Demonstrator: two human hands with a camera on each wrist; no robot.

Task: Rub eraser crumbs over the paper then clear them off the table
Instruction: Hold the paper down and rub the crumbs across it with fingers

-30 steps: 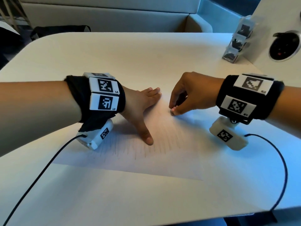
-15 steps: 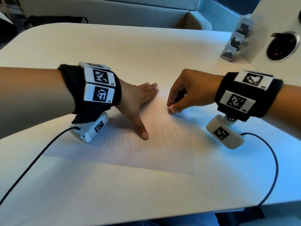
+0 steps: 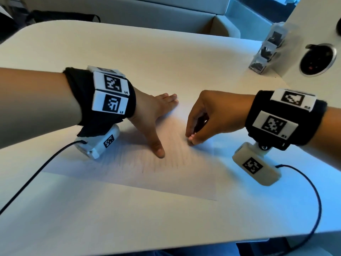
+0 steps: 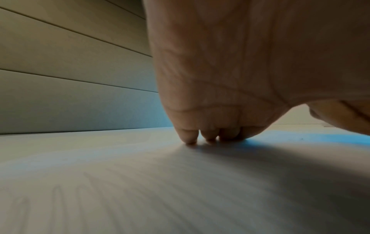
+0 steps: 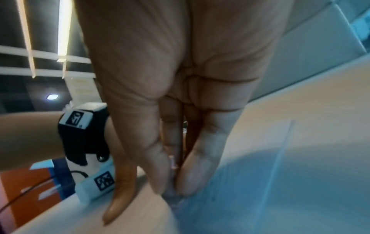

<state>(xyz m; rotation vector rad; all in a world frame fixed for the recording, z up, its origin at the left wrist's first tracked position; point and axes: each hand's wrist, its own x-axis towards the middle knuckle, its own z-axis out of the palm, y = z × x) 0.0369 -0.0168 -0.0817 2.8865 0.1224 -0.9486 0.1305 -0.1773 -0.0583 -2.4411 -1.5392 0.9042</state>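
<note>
Head view shows the paper [image 3: 140, 174], a thin white sheet with faint pencil strokes, flat on the smooth pale table [image 3: 166, 52]. The right hand [image 3: 208, 119] presses bunched fingertips [image 5: 160, 182] down mid-sheet, seemingly pinching something small; crumbs are too small to make out. The left hand [image 3: 149, 117] lies flat, fingers spread, pinning the sheet. Rubbing seems underway; sweeping the crumbs off the table comes next, needing light, even strokes.

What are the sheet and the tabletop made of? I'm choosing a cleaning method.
The sheet looks like thin matte white paper: it lies flat with crisp straight edges and carries faint pencil strokes. The tabletop seems a smooth cream laminate or coated board, with a soft even sheen and rounded corners; the core cannot be told.
</note>
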